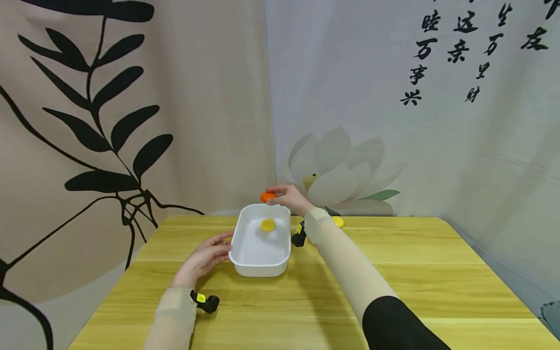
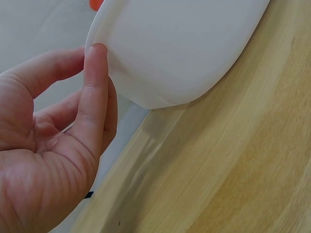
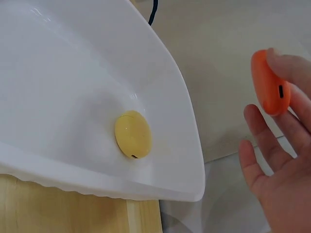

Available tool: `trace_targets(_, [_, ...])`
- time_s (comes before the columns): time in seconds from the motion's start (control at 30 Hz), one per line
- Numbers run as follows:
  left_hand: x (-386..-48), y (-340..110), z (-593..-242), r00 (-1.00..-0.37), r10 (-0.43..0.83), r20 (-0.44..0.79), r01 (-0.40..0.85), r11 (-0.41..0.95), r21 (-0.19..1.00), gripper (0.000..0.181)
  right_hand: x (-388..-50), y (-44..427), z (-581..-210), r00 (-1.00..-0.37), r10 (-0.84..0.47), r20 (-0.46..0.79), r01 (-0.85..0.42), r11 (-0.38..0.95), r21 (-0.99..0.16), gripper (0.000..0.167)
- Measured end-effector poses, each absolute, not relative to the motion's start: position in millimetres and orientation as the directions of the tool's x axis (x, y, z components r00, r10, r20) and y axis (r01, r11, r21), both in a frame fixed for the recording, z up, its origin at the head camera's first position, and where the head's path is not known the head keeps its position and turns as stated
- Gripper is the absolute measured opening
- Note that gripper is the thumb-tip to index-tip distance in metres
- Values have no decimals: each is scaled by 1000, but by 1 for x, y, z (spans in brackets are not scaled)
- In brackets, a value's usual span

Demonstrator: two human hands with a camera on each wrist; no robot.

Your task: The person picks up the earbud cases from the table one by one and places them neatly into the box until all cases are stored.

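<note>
A white plastic box [image 1: 258, 253] stands near the table's far edge. My left hand [image 1: 209, 255] rests against the outside of its left wall, fingers fairly straight; in the left wrist view the fingertips [image 2: 97, 56] touch the wall by the rim. Beyond the box's far end, my right hand [image 1: 290, 198] pinches an orange egg-shaped object [image 1: 268, 197] between thumb and fingers. The right wrist view shows a small dark slot on this orange piece [image 3: 268, 85]. Inside the box, on its floor, lies a similar yellow egg-shaped object [image 1: 268, 225].
Another yellow object [image 1: 338, 221] lies on the wooden table [image 1: 420, 272] right of the box, partly behind the right forearm. A bit of orange shows beside the right wrist. Curtains with plant and lotus prints [image 1: 345, 170] hang behind the table.
</note>
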State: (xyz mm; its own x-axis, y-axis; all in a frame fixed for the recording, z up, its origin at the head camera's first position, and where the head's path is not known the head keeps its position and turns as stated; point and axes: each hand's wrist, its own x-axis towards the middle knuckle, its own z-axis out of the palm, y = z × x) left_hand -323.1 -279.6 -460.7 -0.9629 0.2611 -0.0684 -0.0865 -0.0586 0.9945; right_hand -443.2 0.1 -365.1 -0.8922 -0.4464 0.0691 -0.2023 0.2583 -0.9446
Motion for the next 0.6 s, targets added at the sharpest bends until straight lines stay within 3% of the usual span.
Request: trace_targets(0.6, [-321,-278,-459,-965,251,-68,-88,-70,994,58,-445,-13,-377,-905,-413,106,-238,283,-929,45])
